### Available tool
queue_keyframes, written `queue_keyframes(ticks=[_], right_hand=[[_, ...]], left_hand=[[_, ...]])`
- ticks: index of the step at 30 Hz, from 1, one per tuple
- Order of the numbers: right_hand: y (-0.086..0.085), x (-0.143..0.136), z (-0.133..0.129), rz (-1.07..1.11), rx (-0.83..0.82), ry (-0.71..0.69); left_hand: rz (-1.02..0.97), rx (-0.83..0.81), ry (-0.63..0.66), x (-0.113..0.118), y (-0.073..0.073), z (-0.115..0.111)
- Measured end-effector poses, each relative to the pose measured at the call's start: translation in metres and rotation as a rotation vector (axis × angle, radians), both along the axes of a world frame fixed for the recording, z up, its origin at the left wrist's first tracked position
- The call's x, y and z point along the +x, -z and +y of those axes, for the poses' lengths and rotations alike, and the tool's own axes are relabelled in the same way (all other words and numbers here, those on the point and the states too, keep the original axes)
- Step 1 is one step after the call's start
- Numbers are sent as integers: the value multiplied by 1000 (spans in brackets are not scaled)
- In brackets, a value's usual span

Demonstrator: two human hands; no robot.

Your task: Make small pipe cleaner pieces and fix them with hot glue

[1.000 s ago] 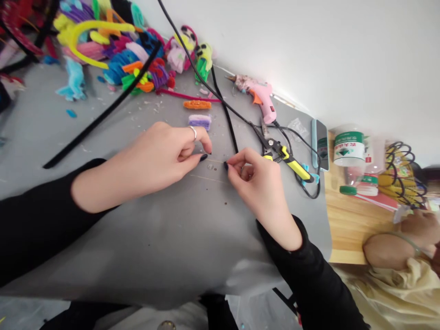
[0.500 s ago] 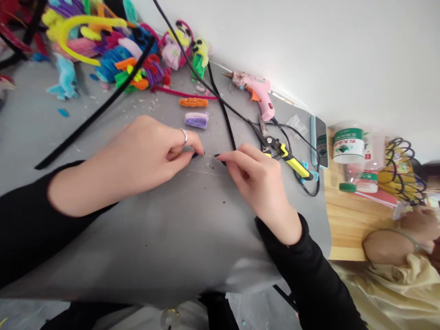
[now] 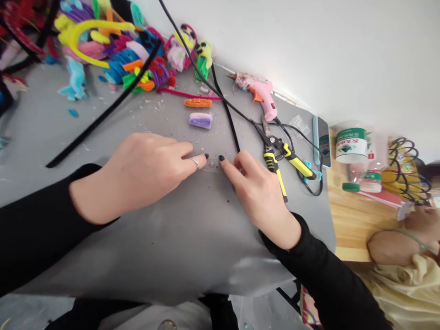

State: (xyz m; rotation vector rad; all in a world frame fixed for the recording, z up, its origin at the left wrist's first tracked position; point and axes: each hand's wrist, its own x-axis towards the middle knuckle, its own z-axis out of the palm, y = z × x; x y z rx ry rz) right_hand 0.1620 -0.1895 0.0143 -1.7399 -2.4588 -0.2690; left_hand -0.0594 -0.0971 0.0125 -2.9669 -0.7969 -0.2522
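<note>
My left hand (image 3: 147, 176) rests low over the grey table, its ringed finger reaching to the right and the others curled. My right hand (image 3: 259, 190) faces it, index finger pointing inward, the rest bent under. Only a small gap parts the two dark-nailed fingertips. Between them lie small clear spots (image 3: 212, 164) on the tabletop, with faint thin lines near them. Anything held is too fine to make out, and both thumbs are hidden. Just beyond the hands are a lilac-and-purple fuzzy piece (image 3: 200, 121) and an orange fuzzy piece (image 3: 198, 103).
Yellow-black pliers (image 3: 275, 156) lie right of my right hand, near a pink glue gun (image 3: 259, 91) and a phone (image 3: 322, 142). Black fuzzy stems (image 3: 103, 110) and a colourful fuzzy pile (image 3: 120, 59) occupy the back left. Another person's arm (image 3: 392, 247) is at right.
My left hand has turned and shifted slightly right, its ringed finger now reaching forward. My right index fingertip has come down by the clear spots. The view has shifted slightly; the pliers show more fully.
</note>
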Motion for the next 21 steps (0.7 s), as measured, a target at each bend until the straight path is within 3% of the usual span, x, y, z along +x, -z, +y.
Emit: queue_keyframes(ticks=[5, 12, 21], right_hand=[[-3, -6, -4, -112, 15, -38], [-4, -15, -8, -173, 55, -82], [-10, -11, -9, -144, 30, -84]], left_hand=[[42, 15, 64, -2, 1, -1], [24, 183, 85, -6, 1, -14], [17, 74, 164, -11, -4, -11]])
